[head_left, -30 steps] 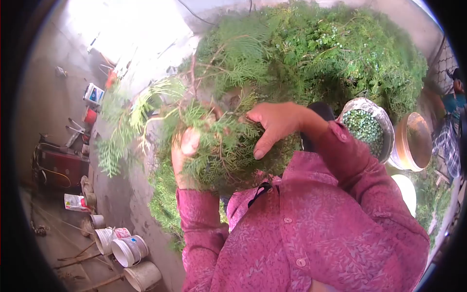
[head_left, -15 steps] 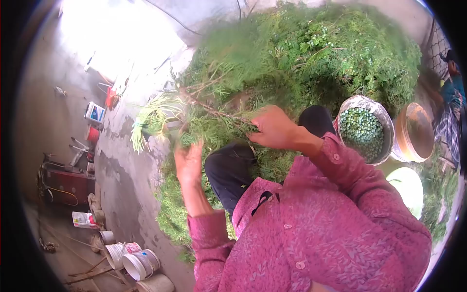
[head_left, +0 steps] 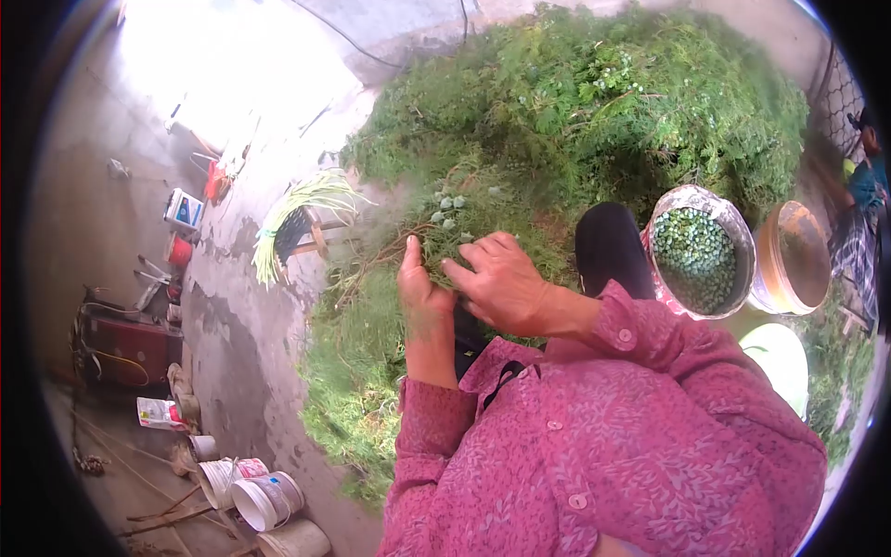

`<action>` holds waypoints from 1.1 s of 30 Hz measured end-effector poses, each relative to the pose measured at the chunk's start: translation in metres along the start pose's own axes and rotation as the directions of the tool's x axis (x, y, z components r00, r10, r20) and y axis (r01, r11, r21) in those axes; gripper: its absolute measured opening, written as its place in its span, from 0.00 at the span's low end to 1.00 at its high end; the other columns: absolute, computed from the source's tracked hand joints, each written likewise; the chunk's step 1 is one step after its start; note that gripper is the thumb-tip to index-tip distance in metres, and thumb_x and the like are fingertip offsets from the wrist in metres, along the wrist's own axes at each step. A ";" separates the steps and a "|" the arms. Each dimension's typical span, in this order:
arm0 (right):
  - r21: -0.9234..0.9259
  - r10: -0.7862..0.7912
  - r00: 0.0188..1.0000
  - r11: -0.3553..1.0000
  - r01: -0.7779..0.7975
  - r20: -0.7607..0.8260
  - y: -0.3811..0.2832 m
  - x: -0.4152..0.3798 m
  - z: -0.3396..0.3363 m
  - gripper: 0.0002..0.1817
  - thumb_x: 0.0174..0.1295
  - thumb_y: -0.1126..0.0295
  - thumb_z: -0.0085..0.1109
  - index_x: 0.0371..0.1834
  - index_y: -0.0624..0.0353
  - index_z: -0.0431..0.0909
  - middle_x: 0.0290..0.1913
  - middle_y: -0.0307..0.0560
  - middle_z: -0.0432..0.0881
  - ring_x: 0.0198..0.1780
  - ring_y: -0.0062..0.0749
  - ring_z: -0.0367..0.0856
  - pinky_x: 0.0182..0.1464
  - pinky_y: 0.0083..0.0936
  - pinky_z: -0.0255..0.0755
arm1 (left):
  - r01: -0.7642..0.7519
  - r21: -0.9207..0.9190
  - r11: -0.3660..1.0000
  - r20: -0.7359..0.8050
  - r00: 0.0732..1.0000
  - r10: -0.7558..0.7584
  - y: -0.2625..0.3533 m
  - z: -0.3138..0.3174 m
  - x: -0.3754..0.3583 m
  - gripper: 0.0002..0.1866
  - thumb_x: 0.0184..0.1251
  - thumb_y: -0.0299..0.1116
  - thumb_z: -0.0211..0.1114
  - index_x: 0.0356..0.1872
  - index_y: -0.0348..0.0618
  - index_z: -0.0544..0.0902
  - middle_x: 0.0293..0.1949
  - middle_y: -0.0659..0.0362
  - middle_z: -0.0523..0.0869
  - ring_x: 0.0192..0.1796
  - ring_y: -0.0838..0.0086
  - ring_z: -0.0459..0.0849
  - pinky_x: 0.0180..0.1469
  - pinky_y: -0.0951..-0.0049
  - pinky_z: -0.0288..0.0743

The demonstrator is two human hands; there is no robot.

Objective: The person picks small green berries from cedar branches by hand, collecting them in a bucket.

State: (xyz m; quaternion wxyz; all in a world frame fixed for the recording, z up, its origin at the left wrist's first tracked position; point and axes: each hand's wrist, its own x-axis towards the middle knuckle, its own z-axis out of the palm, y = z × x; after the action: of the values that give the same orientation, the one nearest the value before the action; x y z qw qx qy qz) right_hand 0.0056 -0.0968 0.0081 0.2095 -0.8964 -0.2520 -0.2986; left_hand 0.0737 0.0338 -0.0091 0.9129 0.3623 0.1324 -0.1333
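A leafy evergreen branch [head_left: 436,237] with a cluster of pale green seed cones [head_left: 449,206] lies over my hands. My left hand [head_left: 425,292] is closed round its stems, thumb pointing up. Close beside it, my right hand [head_left: 506,286] has its fingers bent and pinched into the greenery; the tips are partly hidden by foliage. To the right of my knee stands a bucket [head_left: 661,278] filled with green cones.
A large heap of cut evergreen branches [head_left: 594,102] lies in front. An orange-brown bucket [head_left: 768,246] stands beside the filled one. At left are a small stool [head_left: 320,237] with pale strands, a dark red machine [head_left: 130,348] and white buckets [head_left: 255,501]. Another person [head_left: 863,186] sits far right.
Both hands have come closer together and nearer my body. The branch that stretched between them has been drawn in, and its cone cluster now shows. The stool is less covered.
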 end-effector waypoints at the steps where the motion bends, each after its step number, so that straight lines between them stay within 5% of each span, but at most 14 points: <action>1: 0.089 -0.001 1.000 0.996 0.002 -0.010 0.000 -0.005 -0.007 0.16 0.48 0.65 0.59 0.40 0.61 0.77 0.32 0.49 0.78 0.39 0.44 0.77 0.46 0.37 0.65 | -0.035 0.018 0.999 0.040 0.999 0.035 0.000 -0.005 0.001 0.19 0.69 0.43 0.49 0.49 0.38 0.74 0.45 0.53 0.81 0.45 0.61 0.80 0.48 0.60 0.76; 3: 0.188 -0.005 1.000 0.982 0.008 -0.016 0.002 -0.006 -0.024 0.18 0.48 0.64 0.61 0.41 0.62 0.78 0.34 0.51 0.78 0.41 0.46 0.77 0.47 0.38 0.66 | -0.080 0.057 0.995 0.034 0.996 0.078 0.002 -0.012 0.001 0.19 0.70 0.43 0.48 0.50 0.38 0.74 0.46 0.53 0.80 0.46 0.62 0.80 0.50 0.60 0.75; 5: 0.567 0.124 0.991 0.814 -0.130 0.048 0.016 0.000 -0.038 0.19 0.48 0.63 0.64 0.40 0.63 0.78 0.35 0.53 0.79 0.41 0.46 0.78 0.46 0.36 0.70 | -0.115 0.106 0.988 0.033 0.993 0.112 0.004 -0.014 -0.005 0.20 0.70 0.43 0.48 0.51 0.38 0.73 0.47 0.53 0.80 0.47 0.62 0.80 0.51 0.60 0.74; 6: 0.567 0.124 0.991 0.813 -0.129 0.049 0.024 0.004 -0.045 0.19 0.48 0.63 0.64 0.40 0.63 0.78 0.35 0.53 0.79 0.41 0.46 0.78 0.46 0.36 0.70 | -0.102 0.103 0.989 0.032 0.995 0.099 0.006 -0.007 -0.013 0.20 0.70 0.43 0.48 0.52 0.37 0.73 0.47 0.53 0.80 0.47 0.62 0.80 0.51 0.60 0.74; 8: 0.553 0.341 0.922 0.739 -0.385 0.185 0.040 0.011 -0.055 0.16 0.51 0.65 0.63 0.40 0.63 0.78 0.36 0.51 0.79 0.36 0.36 0.79 0.38 0.28 0.73 | -0.088 0.096 0.992 0.036 0.996 0.085 0.009 0.007 -0.028 0.20 0.70 0.42 0.48 0.53 0.37 0.72 0.47 0.53 0.80 0.47 0.63 0.80 0.51 0.61 0.75; 12: 0.470 0.358 0.931 0.810 -0.351 0.077 0.047 0.021 -0.048 0.15 0.51 0.67 0.63 0.41 0.63 0.78 0.33 0.50 0.79 0.31 0.31 0.79 0.34 0.24 0.72 | -0.067 0.088 0.994 0.101 0.993 0.058 0.006 0.025 -0.046 0.20 0.69 0.42 0.50 0.53 0.36 0.72 0.47 0.52 0.80 0.45 0.65 0.81 0.48 0.64 0.76; 14: 0.516 0.332 0.942 0.800 -0.306 0.044 0.041 0.029 -0.038 0.16 0.51 0.67 0.63 0.41 0.63 0.77 0.33 0.50 0.79 0.31 0.33 0.79 0.34 0.26 0.72 | -0.061 0.092 0.994 0.097 0.994 0.052 0.002 0.023 -0.049 0.20 0.69 0.42 0.50 0.53 0.36 0.72 0.47 0.52 0.80 0.45 0.65 0.81 0.47 0.65 0.76; 18: 0.309 0.280 0.959 0.916 -0.255 -0.036 0.028 0.026 -0.028 0.13 0.49 0.69 0.62 0.38 0.59 0.76 0.29 0.51 0.74 0.31 0.44 0.75 0.33 0.33 0.69 | -0.086 0.209 0.974 0.144 0.988 0.057 -0.003 0.026 -0.061 0.22 0.68 0.44 0.51 0.53 0.35 0.72 0.47 0.53 0.79 0.47 0.66 0.80 0.49 0.65 0.74; 20: 0.361 0.269 0.963 0.900 -0.244 -0.020 0.029 0.024 -0.026 0.11 0.49 0.70 0.61 0.36 0.58 0.76 0.28 0.51 0.73 0.31 0.46 0.74 0.33 0.35 0.68 | -0.066 0.049 0.997 0.168 0.984 0.057 0.001 0.039 -0.075 0.24 0.68 0.46 0.49 0.53 0.35 0.71 0.47 0.52 0.79 0.48 0.65 0.79 0.50 0.65 0.74; 24: 0.431 0.226 0.974 0.877 -0.213 0.023 0.030 0.023 -0.020 0.09 0.47 0.73 0.59 0.33 0.59 0.76 0.25 0.51 0.73 0.29 0.44 0.74 0.32 0.34 0.67 | -0.062 0.046 0.997 0.199 0.979 0.051 -0.006 0.020 -0.055 0.24 0.69 0.47 0.47 0.53 0.35 0.71 0.47 0.52 0.79 0.47 0.66 0.79 0.50 0.65 0.74; 26: 0.440 0.216 0.975 0.873 -0.212 0.042 0.028 0.021 -0.019 0.08 0.46 0.74 0.59 0.32 0.60 0.76 0.23 0.51 0.72 0.27 0.42 0.73 0.31 0.33 0.67 | 0.069 0.066 0.995 0.223 0.971 -0.083 -0.007 0.013 -0.047 0.23 0.70 0.46 0.46 0.52 0.35 0.72 0.47 0.52 0.79 0.47 0.66 0.80 0.50 0.66 0.74; 28: 0.624 0.257 0.959 0.732 -0.276 0.122 0.025 0.019 -0.019 0.05 0.47 0.75 0.57 0.28 0.62 0.74 0.21 0.45 0.72 0.23 0.31 0.72 0.27 0.28 0.66 | 0.081 0.090 0.993 0.181 0.979 -0.096 -0.007 0.013 -0.047 0.22 0.71 0.45 0.46 0.51 0.35 0.72 0.46 0.52 0.80 0.46 0.67 0.80 0.50 0.66 0.74; 32: 0.754 0.259 0.917 0.523 -0.397 0.304 0.032 0.005 -0.025 0.06 0.49 0.71 0.56 0.29 0.60 0.75 0.17 0.41 0.73 0.21 0.25 0.72 0.23 0.24 0.66 | 0.036 0.062 0.997 0.183 0.982 -0.047 -0.001 -0.008 -0.034 0.21 0.71 0.45 0.46 0.50 0.36 0.73 0.44 0.53 0.81 0.43 0.67 0.82 0.47 0.66 0.76; 33: 0.859 0.226 0.863 0.151 -0.489 0.451 0.036 0.001 -0.032 0.05 0.52 0.71 0.55 0.31 0.59 0.75 0.19 0.39 0.73 0.22 0.22 0.72 0.22 0.20 0.65 | 0.019 0.073 0.997 0.126 0.992 -0.028 0.002 -0.011 -0.033 0.21 0.71 0.45 0.46 0.50 0.36 0.74 0.43 0.53 0.82 0.42 0.67 0.82 0.46 0.67 0.77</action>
State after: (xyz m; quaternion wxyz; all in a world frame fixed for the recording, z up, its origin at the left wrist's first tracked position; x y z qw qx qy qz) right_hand 0.0137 -0.1416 0.0237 0.7447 -0.6384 -0.1795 0.0756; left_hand 0.0425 0.0477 -0.0046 0.9043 0.3840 0.0734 -0.1715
